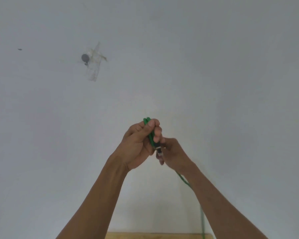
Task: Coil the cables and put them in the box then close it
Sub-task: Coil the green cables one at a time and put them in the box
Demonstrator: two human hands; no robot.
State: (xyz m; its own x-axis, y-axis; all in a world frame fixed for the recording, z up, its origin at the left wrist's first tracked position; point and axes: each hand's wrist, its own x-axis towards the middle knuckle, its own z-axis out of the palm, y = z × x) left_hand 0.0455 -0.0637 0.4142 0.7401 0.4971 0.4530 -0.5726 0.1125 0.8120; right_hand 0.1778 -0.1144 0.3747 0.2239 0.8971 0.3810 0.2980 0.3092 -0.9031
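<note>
The fingers (156, 131) of the left hand (138, 144) are curled tight around a folded bundle of green cable (149, 133), thumb pressed along its front, a little right of centre in the frame. The bundle's long axis runs nearly upright, leaning slightly left at the top, where two rounded green bends poke out above the fist. At its lower end a dark plug with a small metal tip (159, 150) points down toward the wrists.

Just beside it, lower right, the right hand (173, 152) has its fingers bent around that plug end; how firmly it pinches the plug is hard to tell, as the fingertips are blurred. From under this hand the loose cable runs down and to the right along the forearm, then drops almost straight to the bottom edge, smeared by motion.

The cable looks smooth and rubbery, round in section, bright green.

At the bottom centre, a strip of pale wooden bench (145, 236) shows between the forearms. Behind is a matt white wall (214, 66); in the upper left a grey round knob (85, 57) sits under crossed, yellowed strips of clear tape (95, 66).
</note>
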